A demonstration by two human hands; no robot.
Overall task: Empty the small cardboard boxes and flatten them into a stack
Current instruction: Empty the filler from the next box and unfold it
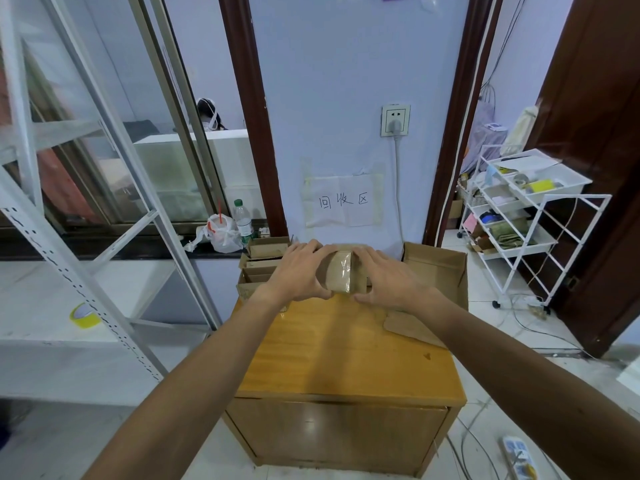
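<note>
A small brown cardboard box with clear tape across its end sits at the far edge of the wooden cabinet top. My left hand grips its left side, fingers over the top and thumb below. My right hand grips its right side the same way. Behind my left hand, several more small cardboard boxes stand packed together. A flattened piece of cardboard lies on the cabinet top under my right forearm.
A larger open cardboard box stands at the cabinet's back right. A white metal shelf frame with a yellow tape roll fills the left. A white wire cart stands to the right. Cables and a power strip lie on the floor.
</note>
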